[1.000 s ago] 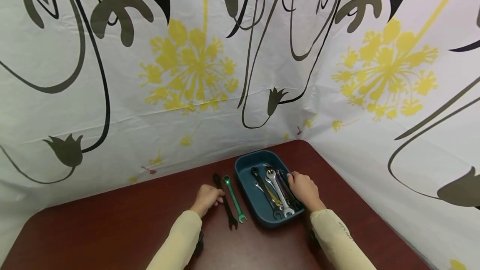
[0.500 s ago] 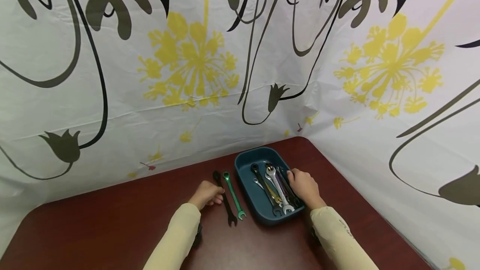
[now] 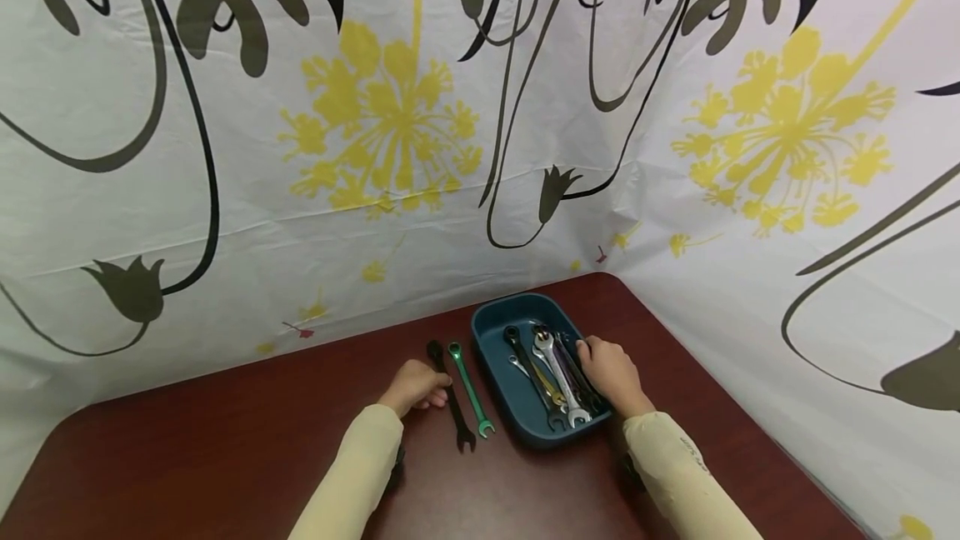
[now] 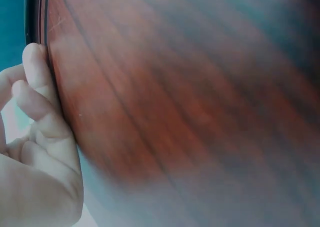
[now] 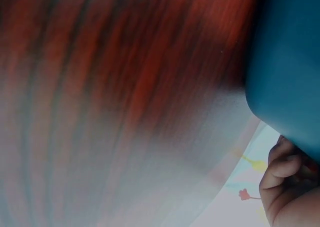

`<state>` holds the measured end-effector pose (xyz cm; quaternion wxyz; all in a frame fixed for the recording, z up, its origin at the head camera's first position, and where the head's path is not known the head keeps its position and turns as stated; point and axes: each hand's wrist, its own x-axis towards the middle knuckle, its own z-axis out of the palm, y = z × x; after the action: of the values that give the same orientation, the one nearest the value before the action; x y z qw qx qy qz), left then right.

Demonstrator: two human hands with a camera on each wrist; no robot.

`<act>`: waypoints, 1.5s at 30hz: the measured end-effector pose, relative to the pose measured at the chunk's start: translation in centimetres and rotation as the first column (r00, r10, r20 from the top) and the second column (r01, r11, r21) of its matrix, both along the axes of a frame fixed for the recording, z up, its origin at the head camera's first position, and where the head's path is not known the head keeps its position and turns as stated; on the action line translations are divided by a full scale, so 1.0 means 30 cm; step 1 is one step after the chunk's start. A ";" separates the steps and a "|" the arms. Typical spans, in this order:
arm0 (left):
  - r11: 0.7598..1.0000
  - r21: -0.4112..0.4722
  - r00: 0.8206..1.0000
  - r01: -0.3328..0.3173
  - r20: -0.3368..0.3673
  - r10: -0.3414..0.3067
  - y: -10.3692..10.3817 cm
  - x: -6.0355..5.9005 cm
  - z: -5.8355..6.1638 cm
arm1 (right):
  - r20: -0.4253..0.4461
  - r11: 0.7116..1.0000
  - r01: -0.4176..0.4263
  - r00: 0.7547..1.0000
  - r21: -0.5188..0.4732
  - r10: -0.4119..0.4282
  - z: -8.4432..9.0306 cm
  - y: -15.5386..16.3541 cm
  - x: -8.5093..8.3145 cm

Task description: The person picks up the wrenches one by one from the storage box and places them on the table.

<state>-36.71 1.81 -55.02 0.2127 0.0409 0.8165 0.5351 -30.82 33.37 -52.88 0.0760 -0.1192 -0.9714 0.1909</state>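
A dark blue tray (image 3: 491,327) sits on the red-brown table and holds several wrenches, among them a silver wrench (image 3: 558,373). My right hand (image 3: 611,373) lies over the tray's right side, with curled fingers (image 5: 282,182) on the dark wrenches there. Whether it grips one is hidden. Left of the tray lie a green wrench (image 3: 470,390) and a black wrench (image 3: 452,402), side by side. My left hand (image 3: 416,386) rests on the table with its loosely curled fingers (image 4: 37,102) touching the black wrench.
The table (image 3: 225,448) has a rounded far corner behind the tray. A white curtain (image 3: 375,148) with yellow and black flowers hangs close around the back and right. Bare tabletop stretches to the left.
Both hands stay almost where they were. The head view has shifted a little, so the tray and wrenches sit slightly higher in the frame.
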 end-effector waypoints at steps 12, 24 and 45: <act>0.990 -0.132 0.996 0.041 -0.078 -0.052 0.002 -0.009 -0.011 | 0.002 1.000 -0.004 1.000 0.001 0.004 0.003 -0.004 0.000; 0.968 -0.232 0.986 0.096 -0.109 -0.124 0.004 -0.004 0.000 | 0.001 1.000 -0.012 1.000 0.006 0.012 -0.005 0.003 0.007; 0.968 -0.216 0.986 0.127 -0.079 -0.147 -0.010 0.002 0.022 | -0.001 1.000 0.001 1.000 -0.001 -0.001 0.002 -0.006 0.006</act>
<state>-36.67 1.51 -54.35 0.2134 0.0998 0.8728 0.4275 -30.64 33.19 -52.82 0.0765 -0.1195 -0.9712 0.1915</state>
